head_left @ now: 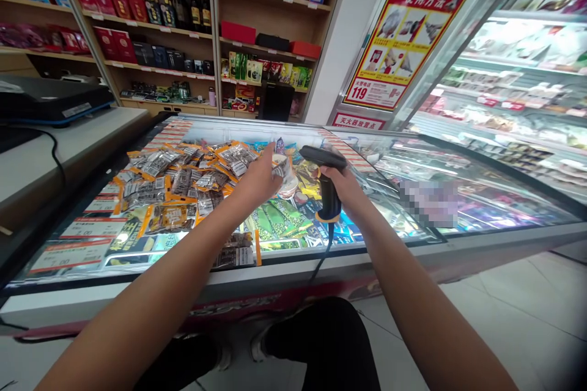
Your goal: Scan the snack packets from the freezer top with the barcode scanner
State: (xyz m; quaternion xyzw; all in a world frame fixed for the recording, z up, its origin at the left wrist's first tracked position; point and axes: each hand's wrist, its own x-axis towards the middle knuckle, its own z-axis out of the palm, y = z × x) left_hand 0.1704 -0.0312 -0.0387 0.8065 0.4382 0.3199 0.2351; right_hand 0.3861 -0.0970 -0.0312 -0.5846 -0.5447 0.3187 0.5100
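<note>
The right hand (pixel 338 181) is closed round the grip of a black scanner (pixel 329 198) just under its head, presumably so that the head stays free and faces the left hand (pixel 266 176). That one is mostly closed, seemingly pinching a small clear packet (pixel 281 166) (blurred, so the exact hold is hard to tell). Orange-edged packets (pixel 183 180) lie heaped toward the left end of the glass-topped freezer (pixel 284 272), probably for easy reach; the cable (pixel 329 239) hangs over its near edge, likely leaving slack

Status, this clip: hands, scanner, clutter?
Right hand grips scanner by handle. Left hand apparently holds a packet near it. Orange-edged packets heaped on freezer, left side.
</note>
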